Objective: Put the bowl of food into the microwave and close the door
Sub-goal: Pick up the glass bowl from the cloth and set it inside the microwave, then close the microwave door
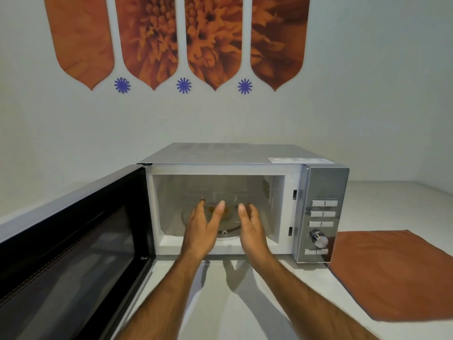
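Observation:
A silver microwave (pixel 245 153) stands on the white counter with its door (pixel 73 241) swung wide open to the left. Inside, a clear glass bowl (pixel 228 195) with yellow-orange food sits on the glass turntable (pixel 230 230). My left hand (pixel 203 229) and my right hand (pixel 252 229) reach into the cavity mouth, one on each side of the bowl, fingers spread. Neither hand grips it; both are just in front of it. The hands hide the bowl's lower part.
The control panel (pixel 321 217) with buttons and a knob is on the microwave's right. A rust-coloured cloth (pixel 392 273) lies on the counter (pixel 245 303) to the right. A wall with orange flower decals rises behind.

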Available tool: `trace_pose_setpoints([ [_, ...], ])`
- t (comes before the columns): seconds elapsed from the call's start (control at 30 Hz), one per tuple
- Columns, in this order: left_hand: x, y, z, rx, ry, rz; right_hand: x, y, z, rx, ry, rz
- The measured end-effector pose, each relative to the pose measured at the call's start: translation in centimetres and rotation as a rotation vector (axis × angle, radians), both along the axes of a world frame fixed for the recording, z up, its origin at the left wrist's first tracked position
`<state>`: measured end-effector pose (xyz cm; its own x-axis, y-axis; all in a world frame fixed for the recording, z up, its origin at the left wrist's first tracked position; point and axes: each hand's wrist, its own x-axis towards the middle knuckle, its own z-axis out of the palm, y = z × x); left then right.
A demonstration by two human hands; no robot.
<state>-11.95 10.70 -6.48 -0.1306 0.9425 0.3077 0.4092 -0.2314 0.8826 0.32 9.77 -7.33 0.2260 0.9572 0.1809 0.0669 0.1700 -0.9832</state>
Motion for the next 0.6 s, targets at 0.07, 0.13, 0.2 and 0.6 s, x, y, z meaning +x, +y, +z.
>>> trace_pose_setpoints([
  [0.07, 0.0, -2.0, 0.0, 0.059, 0.013, -0.017, -0.3, -2.2, -0.2, 0.059, -0.029, 0.000],
  [0.13, -0.4, -4.4, 0.4, 0.095, 0.021, -0.034, -0.6, -4.9, 0.1, 0.097, -0.051, 0.006],
  [0.2, -0.8, -6.7, 0.4, 0.121, 0.039, -0.054, -1.0, -7.5, 0.3, 0.139, -0.074, 0.011],
  [0.6, -4.3, -20.7, 6.8, 0.348, 0.213, -0.121, -5.0, -20.4, 3.4, 0.335, -0.071, 0.101],
])
